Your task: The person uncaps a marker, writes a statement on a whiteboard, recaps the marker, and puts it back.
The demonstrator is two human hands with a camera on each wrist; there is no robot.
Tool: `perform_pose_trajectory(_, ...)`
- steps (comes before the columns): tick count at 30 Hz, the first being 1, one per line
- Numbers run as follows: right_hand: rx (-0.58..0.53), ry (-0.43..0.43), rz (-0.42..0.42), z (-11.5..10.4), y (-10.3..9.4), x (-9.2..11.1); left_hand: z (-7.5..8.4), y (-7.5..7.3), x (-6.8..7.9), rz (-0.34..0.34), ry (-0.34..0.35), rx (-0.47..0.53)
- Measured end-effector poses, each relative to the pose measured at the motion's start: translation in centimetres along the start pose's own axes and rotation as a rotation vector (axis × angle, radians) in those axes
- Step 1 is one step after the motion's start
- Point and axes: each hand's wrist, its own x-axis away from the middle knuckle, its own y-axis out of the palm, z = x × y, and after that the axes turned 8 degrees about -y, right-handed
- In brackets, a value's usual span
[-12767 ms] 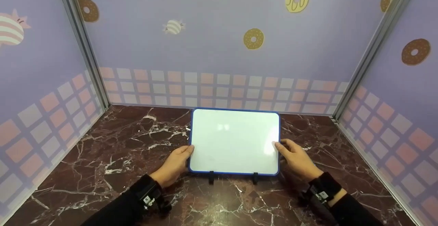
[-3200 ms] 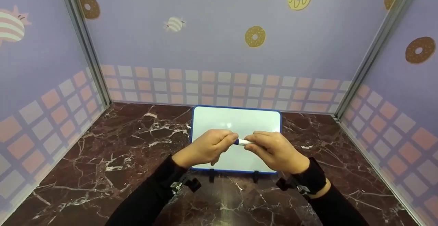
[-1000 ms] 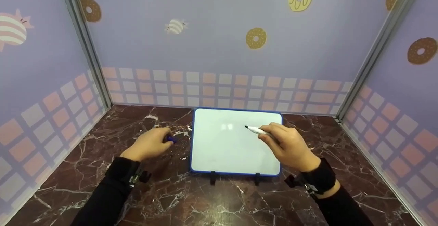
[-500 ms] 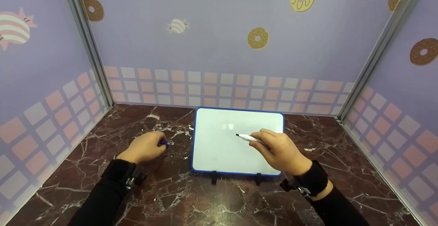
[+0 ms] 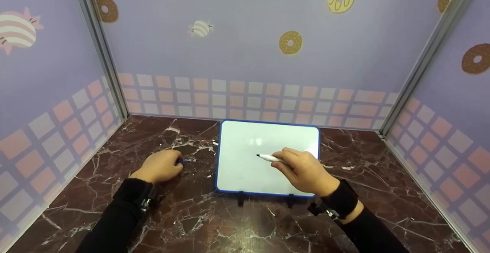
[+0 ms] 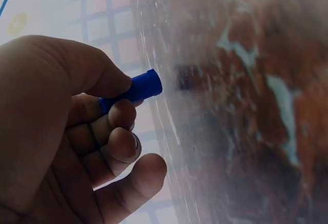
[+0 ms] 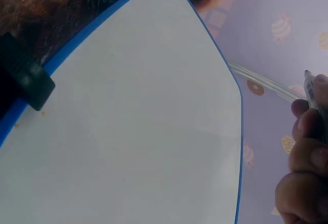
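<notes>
A whiteboard (image 5: 245, 172) with a blue frame stands propped on black stand feet (image 5: 240, 198), its face turned toward me. My right hand (image 5: 304, 172) grips an uncapped marker (image 5: 269, 157) in front of the board's right half, with the dark tip pointing left. In the right wrist view the marker (image 7: 311, 92) sits among curled fingers, apart from the board's face. Left of the board, my left hand (image 5: 160, 166) is low over the table and pinches a blue marker cap (image 6: 146, 85) between thumb and index finger. Most of the cap is hidden in the head view.
The dark red marbled table (image 5: 199, 222) reaches back to a purple wall (image 5: 245, 57) with printed sweets and tiles. Side walls close it in at left and right, with metal posts (image 5: 421, 54) at the corners. A camera is strapped to each wrist.
Over the last second my right hand has moved left and slightly down with the marker. My left hand has drawn a little left with the cap. Earlier, both hands held the marker together.
</notes>
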Motion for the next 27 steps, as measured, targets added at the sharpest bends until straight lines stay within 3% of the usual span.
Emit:
perform_pose_trajectory(8, -0.011, 0.016, -0.020, 0.1, 1.0, 0.0, -0.1, 0.3, -0.1, -0.004, -0.010, 0.008)
perform_pose_trajectory(23, -0.033, -0.054, 0.003, -0.6, 2.7, -1.6, -0.4, 0.7, 0.0, -0.027, -0.008, -0.001)
perform_pose_trajectory(24, -0.033, -0.053, 0.001, -0.6, 2.7, -1.6, -1.0, 1.0, -0.4, -0.007, 0.014, -0.019)
perform_pose_trajectory(27, -0.032, -0.054, -0.002, -0.5, 2.8, -1.8, -0.8, 0.2, -0.4, 0.019, 0.007, -0.049)
